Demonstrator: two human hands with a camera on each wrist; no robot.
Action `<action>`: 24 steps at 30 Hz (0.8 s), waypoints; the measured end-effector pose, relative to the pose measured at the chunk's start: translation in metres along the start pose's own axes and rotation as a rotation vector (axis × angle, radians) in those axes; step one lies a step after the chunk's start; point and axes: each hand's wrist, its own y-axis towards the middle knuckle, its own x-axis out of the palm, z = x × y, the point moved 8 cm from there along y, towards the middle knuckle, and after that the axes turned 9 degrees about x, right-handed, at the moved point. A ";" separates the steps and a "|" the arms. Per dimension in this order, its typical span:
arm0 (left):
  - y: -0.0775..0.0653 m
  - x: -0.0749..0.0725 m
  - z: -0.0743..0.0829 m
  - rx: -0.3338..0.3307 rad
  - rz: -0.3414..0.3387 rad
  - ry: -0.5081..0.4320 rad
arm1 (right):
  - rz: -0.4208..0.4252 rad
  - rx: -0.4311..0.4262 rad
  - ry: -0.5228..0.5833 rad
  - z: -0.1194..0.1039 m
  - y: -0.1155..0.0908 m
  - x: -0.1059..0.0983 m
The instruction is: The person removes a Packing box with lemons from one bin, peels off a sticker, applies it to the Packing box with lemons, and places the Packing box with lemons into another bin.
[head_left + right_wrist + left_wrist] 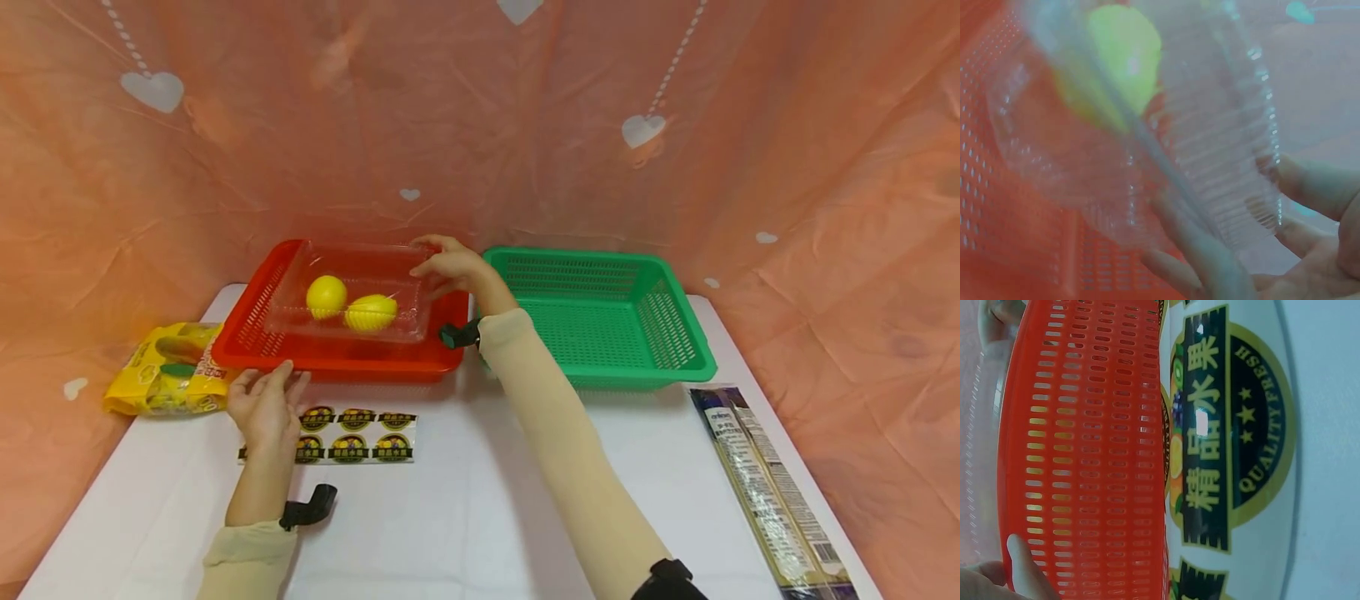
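Note:
In the head view, a clear plastic container (345, 258) sits over the red basket (375, 364). Two yellow fruits that look like lemons, one rounder (326, 297) and one longer (371, 312), show through its plastic. My right hand (453, 268) grips the container's right end, with fingers on both sides of it in the right wrist view. By the basket's front rim is my left hand (264, 408), palm partly up, one fingertip touching the rim. In the left wrist view, a finger (1030, 575) lies against the basket's outer wall.
A green basket (592, 333) stands on the right. A sheet of round fruit stickers (348, 450) lies before the red basket. At the left is a yellow printed bag (165, 375); a long flat packet (772, 492) lies along the table's right edge.

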 end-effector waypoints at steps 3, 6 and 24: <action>0.002 0.001 -0.001 -0.002 0.001 -0.007 | -0.020 0.002 0.020 -0.004 -0.009 -0.010; 0.004 0.000 -0.001 0.004 0.006 -0.015 | -0.039 -0.011 -0.006 -0.008 -0.023 -0.020; 0.012 0.001 0.004 0.006 0.008 -0.029 | -0.151 -0.069 -0.171 0.040 -0.155 -0.061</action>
